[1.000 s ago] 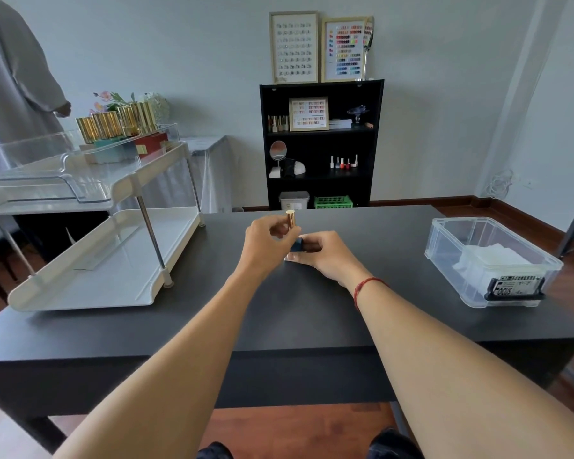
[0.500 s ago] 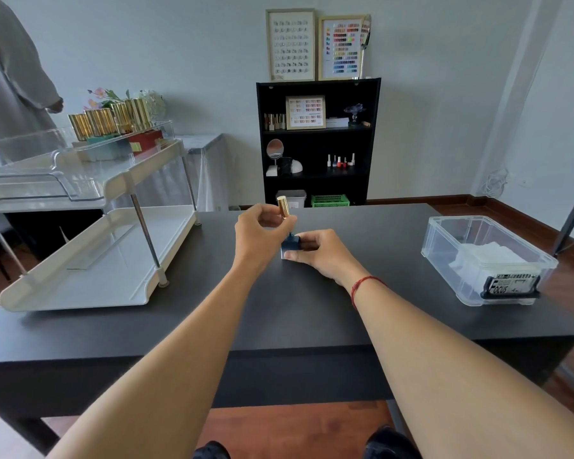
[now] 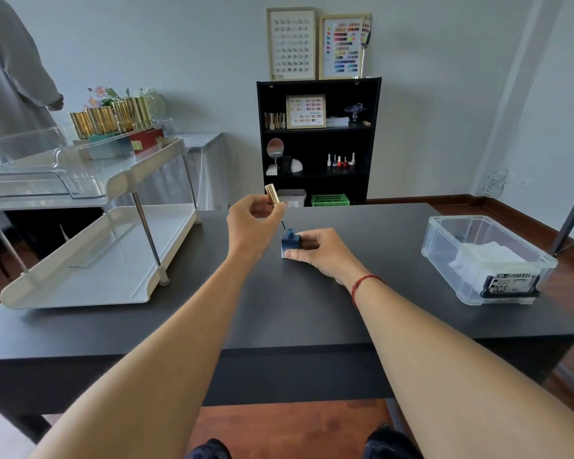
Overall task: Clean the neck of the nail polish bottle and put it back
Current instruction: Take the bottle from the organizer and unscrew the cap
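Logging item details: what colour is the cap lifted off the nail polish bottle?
Shiny gold, seen in the head view: the cap in the left hand.

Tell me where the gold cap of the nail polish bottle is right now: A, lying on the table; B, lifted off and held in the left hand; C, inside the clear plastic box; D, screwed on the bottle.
B: the left hand holds the gold cap above the open neck of the blue bottle, which the right hand steadies on the table.
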`<state>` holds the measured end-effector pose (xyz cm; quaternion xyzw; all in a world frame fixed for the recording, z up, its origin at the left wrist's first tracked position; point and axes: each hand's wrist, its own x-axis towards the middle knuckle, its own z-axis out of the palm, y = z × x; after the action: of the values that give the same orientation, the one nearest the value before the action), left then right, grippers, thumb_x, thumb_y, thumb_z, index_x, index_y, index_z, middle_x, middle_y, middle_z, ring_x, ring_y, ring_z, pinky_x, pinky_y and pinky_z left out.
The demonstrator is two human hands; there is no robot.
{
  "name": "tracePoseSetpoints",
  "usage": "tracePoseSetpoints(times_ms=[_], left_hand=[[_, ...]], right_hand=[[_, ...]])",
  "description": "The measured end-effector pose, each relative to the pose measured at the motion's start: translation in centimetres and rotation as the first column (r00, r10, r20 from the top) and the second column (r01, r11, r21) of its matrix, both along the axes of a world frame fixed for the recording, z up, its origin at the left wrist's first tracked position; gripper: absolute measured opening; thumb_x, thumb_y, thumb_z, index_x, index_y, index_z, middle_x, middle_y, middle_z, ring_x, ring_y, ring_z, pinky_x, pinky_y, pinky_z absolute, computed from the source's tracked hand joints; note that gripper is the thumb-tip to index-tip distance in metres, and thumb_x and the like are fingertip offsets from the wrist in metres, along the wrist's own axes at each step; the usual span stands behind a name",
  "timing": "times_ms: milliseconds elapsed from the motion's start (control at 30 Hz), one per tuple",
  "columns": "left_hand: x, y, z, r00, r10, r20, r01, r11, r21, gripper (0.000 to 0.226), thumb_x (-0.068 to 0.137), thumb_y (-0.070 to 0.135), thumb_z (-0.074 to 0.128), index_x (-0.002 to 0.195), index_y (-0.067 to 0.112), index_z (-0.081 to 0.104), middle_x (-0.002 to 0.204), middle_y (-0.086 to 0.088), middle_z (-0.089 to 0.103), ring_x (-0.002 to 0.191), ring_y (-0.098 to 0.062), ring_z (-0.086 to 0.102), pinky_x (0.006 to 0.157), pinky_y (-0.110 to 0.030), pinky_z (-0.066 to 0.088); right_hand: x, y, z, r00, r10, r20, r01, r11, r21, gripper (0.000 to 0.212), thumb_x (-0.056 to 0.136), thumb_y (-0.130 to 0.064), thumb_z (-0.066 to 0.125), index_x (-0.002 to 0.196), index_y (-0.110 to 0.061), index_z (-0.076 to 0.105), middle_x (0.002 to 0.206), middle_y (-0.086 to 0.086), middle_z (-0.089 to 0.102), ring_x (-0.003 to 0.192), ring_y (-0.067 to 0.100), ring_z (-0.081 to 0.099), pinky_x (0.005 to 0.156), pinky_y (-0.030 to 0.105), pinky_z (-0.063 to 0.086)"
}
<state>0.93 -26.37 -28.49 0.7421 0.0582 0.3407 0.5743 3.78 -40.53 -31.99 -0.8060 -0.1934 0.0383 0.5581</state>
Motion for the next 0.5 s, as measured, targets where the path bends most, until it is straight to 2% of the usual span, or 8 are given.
tracePoseSetpoints(times_ms=[133,333,500], left_hand=[[-0.1,0.4,0.1,1.0,0.005,-0.006,-0.005,1.0,0.015,0.012,0.076,0.033,0.075,0.085,0.027,0.068,0.077,0.01,0.071,0.07,0.001,0.066,0.069,-0.017,0.053],[-0.3,0.7,-0.3,0.998,-0.016,-0.057,0.018,0.999,0.046,0.019,0.078,0.033,0.074,0.093,0.021,0.07,0.08,0.008,0.071,0.072,-0.003,0.066,0.064,-0.012,0.049],[-0.1,0.6,0.0,0.996,-0.017,-0.086,0.026,0.995,0.099,0.015,0.081,0.029,0.071,0.093,0.02,0.071,0.075,0.006,0.067,0.062,-0.004,0.06,0.061,-0.015,0.049]], right_hand=[[0.0,0.0,0.1,1.0,0.006,0.001,-0.006,1.0,-0.008,0.034,0.077,-0.017,0.08,0.11,-0.015,0.071,0.103,0.001,0.074,0.098,0.015,0.068,0.093,0.028,0.049],[0.4,-0.5,0.7,0.999,0.017,-0.04,-0.019,0.999,-0.051,0.036,0.079,-0.015,0.077,0.114,-0.014,0.068,0.107,0.002,0.072,0.101,0.017,0.066,0.097,0.031,0.047],[0.7,-0.6,1.2,0.999,0.032,-0.019,-0.034,0.99,-0.137,0.037,0.083,-0.016,0.073,0.119,-0.014,0.066,0.109,0.001,0.07,0.1,0.015,0.064,0.096,0.031,0.045]])
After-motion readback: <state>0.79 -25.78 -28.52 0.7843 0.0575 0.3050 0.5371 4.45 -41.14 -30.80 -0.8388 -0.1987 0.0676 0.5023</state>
